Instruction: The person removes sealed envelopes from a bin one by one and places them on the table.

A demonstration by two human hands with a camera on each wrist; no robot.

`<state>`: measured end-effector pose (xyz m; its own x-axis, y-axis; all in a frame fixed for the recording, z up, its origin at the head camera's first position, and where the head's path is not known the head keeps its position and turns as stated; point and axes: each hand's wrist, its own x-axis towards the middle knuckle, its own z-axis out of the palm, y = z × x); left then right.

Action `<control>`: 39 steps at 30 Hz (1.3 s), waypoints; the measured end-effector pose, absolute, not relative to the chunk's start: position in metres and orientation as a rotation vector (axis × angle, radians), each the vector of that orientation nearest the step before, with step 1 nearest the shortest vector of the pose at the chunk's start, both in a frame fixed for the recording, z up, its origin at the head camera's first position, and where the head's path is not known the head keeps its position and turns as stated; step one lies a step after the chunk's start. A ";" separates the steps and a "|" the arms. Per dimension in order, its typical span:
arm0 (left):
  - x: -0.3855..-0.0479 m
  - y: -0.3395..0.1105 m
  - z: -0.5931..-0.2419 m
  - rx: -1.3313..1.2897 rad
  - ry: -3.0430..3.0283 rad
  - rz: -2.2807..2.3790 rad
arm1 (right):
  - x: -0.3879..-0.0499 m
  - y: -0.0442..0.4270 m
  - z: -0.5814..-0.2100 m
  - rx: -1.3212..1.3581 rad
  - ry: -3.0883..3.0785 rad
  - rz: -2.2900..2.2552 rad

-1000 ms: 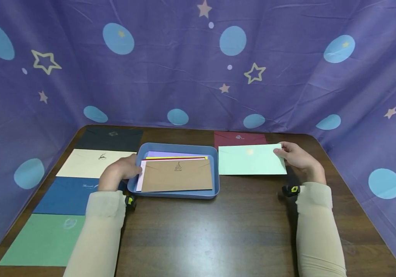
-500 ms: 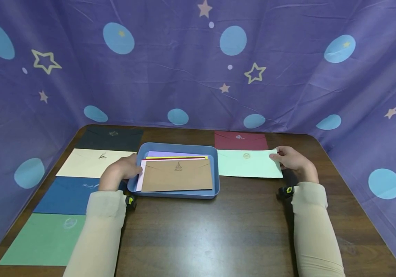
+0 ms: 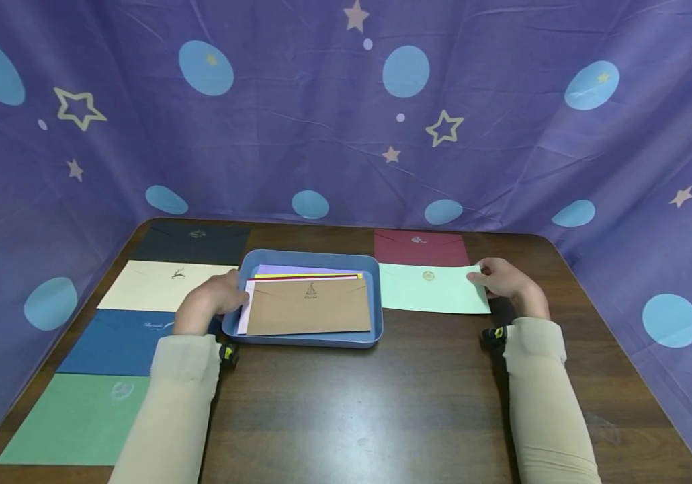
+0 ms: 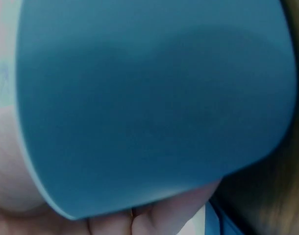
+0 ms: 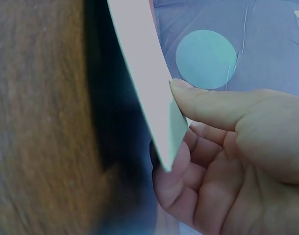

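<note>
My left hand (image 3: 211,297) grips the left wall of the blue tray (image 3: 316,341). In the left wrist view the tray's outer wall (image 4: 154,112) fills most of the picture, with the thumb on one side and fingertips showing below it. A brown envelope with a ship print (image 3: 310,312) lies uppermost in the tray, over white, red, yellow and lilac ones. To the right, my right hand (image 3: 506,279) pinches the right edge of a mint-green envelope (image 3: 430,296) between thumb and fingers. The right wrist view shows that envelope (image 5: 144,73) bent and its held corner raised off the table.
A maroon envelope (image 3: 421,247) lies just behind the mint one. Down the table's left side run a dark green envelope (image 3: 195,243), a cream one (image 3: 146,286), a blue one (image 3: 110,341) and a green one (image 3: 74,420). A purple patterned curtain (image 3: 322,121) encloses the table.
My right hand has brought the mint-green envelope down and slightly toward me and to the left, uncovering the maroon one behind. The left hand and the tray have stayed put.
</note>
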<state>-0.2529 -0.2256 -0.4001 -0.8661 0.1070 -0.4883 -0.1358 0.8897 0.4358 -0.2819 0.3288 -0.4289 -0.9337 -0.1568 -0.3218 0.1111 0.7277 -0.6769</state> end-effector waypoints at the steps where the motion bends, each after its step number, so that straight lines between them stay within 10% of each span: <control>1: -0.252 -0.226 -0.400 -0.016 2.545 0.634 | -0.281 0.329 -0.429 -0.042 2.582 -1.025; 39: -0.249 -0.225 -0.400 -0.003 2.561 0.666 | -0.280 0.322 -0.427 0.080 2.733 -0.740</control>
<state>-0.2494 -0.2247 -0.3997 -0.8798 0.1174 -0.4606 -0.1219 0.8809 0.4573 -0.2804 0.3218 -0.4269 -0.9511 -0.0262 -0.3078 0.1326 0.8653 -0.4833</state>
